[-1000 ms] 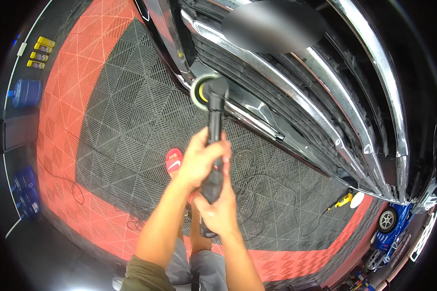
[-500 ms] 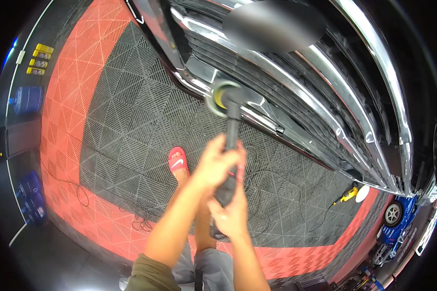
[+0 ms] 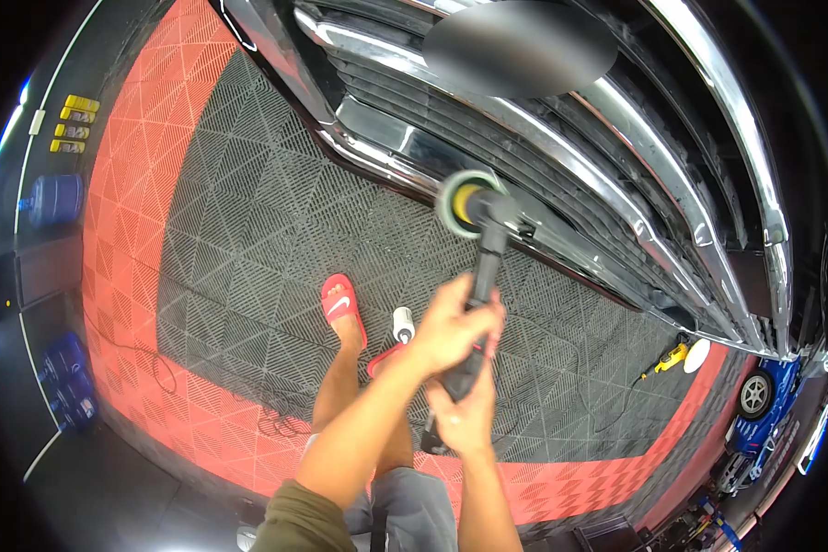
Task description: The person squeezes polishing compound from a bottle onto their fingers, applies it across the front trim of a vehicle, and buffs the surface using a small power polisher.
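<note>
I hold a black cordless-looking polisher (image 3: 491, 253) with both hands. My left hand (image 3: 454, 324) is wrapped round its body near the head, and my right hand (image 3: 466, 419) grips the rear of the handle. The round polishing pad (image 3: 454, 204), with a yellow part behind it, lies at the lower edge of the car's front bumper (image 3: 377, 158). Whether the pad presses on the surface cannot be made out. Above it run the chrome bars of the grille (image 3: 561, 166). Near my feet a white bottle (image 3: 402, 324) is on the floor.
A yellow corded power tool (image 3: 667, 361) with a white pad lies at the right. Cables (image 3: 281, 423) trail over the grey and red floor tiles. Along the left wall are yellow containers (image 3: 73, 131) and blue water jugs (image 3: 57, 200). A blue car (image 3: 764, 414) shows at far right.
The polisher and both hands have moved right along the bumper's lower edge. The white bottle by my foot has come into sight. Both hands keep their grip.
</note>
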Tool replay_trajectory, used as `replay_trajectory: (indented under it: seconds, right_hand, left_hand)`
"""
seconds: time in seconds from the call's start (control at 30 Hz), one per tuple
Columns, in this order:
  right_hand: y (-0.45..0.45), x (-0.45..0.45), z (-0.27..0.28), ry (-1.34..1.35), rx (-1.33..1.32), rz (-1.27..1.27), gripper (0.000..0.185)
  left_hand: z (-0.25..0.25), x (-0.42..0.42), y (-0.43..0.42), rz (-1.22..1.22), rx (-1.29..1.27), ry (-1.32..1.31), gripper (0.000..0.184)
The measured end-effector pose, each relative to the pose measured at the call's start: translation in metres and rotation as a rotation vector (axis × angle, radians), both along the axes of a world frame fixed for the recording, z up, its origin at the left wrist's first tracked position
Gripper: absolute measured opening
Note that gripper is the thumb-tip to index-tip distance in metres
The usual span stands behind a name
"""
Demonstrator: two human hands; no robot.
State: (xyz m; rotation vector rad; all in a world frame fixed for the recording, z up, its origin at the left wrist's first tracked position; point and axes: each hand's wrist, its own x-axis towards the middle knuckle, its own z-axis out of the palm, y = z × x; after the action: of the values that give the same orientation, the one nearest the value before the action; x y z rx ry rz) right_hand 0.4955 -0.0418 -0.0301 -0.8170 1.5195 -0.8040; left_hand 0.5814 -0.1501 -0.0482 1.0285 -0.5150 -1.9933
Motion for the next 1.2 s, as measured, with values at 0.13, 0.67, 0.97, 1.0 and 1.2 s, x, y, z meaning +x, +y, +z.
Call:
replay_trajectory:
  seconds: [0.13, 0.67, 0.97, 1.0, 1.2]
  right_hand:
    - [-0.038, 0.048, 0.000, 0.097, -0.025, 0.230, 0.082]
    - [-0.039, 0.035, -0.002, 0.110, 0.102, 0.269, 0.093]
    - [0.004, -0.027, 0.006, 0.002, 0.089, -0.096, 0.070]
    - [0.007, -0.027, 0.004, -0.038, 0.114, -0.093, 0.091]
    - [-0.006, 0.005, -0.015, 0.101, 0.032, 0.167, 0.100]
  left_hand:
    - [0.003, 0.063, -0.019, 0.246, 0.050, -0.071, 0.021]
    - [0.000, 0.054, -0.017, 0.232, 0.080, 0.071, 0.018]
    - [-0.006, -0.037, 0.008, -0.057, -0.033, 0.159, 0.014]
    - [-0.011, -0.034, 0.010, -0.043, -0.028, 0.162, 0.014]
    - [-0.016, 0.024, -0.001, 0.101, -0.008, 0.093, 0.014]
